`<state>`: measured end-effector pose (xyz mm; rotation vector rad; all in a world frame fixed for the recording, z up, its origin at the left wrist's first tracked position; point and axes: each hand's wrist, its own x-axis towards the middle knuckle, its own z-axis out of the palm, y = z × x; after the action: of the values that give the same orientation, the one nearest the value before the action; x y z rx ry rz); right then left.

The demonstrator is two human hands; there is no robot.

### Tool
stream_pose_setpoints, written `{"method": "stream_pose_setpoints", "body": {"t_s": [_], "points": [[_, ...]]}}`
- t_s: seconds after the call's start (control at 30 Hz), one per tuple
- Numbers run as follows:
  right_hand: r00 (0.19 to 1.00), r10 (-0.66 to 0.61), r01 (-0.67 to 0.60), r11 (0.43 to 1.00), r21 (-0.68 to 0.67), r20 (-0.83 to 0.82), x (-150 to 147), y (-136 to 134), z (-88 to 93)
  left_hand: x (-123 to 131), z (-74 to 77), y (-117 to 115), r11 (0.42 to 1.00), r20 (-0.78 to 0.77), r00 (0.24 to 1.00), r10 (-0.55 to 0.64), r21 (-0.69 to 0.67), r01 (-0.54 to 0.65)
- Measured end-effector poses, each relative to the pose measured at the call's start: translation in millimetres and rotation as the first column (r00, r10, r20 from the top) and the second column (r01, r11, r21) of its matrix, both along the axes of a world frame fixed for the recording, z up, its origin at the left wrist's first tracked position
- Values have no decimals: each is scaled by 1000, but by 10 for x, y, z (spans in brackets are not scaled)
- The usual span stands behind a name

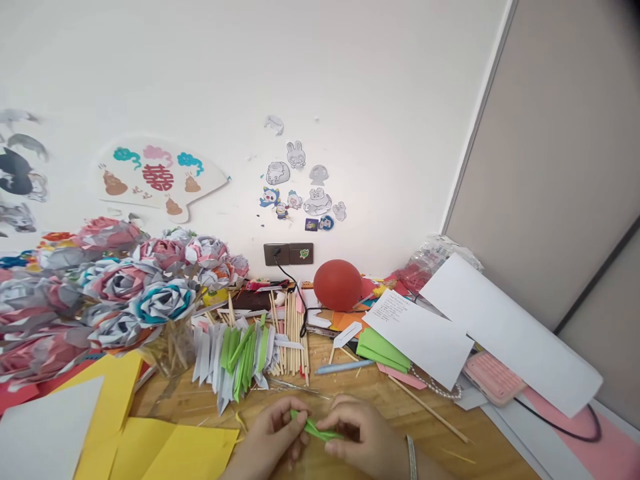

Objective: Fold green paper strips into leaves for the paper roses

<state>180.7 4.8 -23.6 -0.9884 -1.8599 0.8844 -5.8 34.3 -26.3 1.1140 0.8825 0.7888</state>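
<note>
Between my two hands is a narrow folded strip of green paper (320, 432), held low over the wooden table near its front edge. My left hand (276, 430) pinches the strip's left end between thumb and fingers. At the other end, my right hand (363, 430) grips it with closed fingertips; a bracelet circles that wrist. Just beyond the hands lies a pile of folded white and green paper strips (240, 357). Thin metal tweezers or a similar slim tool (300, 388) rest behind my fingers, too small to make out fully.
Paper roses (163, 300) crowd the left in a clear container. Yellow paper sheets (175, 450) lie at front left. Wooden sticks (293, 330), a red balloon (338, 285), a blue pen (344, 367), green paper (383, 348), a written sheet (417, 330) and a pink keyboard-like object (493, 378) stretch rightward.
</note>
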Motion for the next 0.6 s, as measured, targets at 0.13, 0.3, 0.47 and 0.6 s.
{"method": "stream_pose_setpoints", "body": {"t_s": [0.13, 0.3, 0.47, 0.6], "points": [[999, -46, 46, 998, -52, 0, -1, 2, -23, -19, -3, -3, 991, -86, 996, 2, 136, 10], [996, -89, 92, 972, -215, 20, -1, 23, -42, -35, 65, -70, 965, -159, 987, 16, 261, 26], [989, -145, 151, 963, -225, 42, -19, 36, 2, -38, 62, -60, 947, -266, 964, -7, 308, 92], [981, -177, 189, 962, -196, 77, -17, 36, 6, -56, 64, -49, 914, -423, 905, 34, 379, 144]]}}
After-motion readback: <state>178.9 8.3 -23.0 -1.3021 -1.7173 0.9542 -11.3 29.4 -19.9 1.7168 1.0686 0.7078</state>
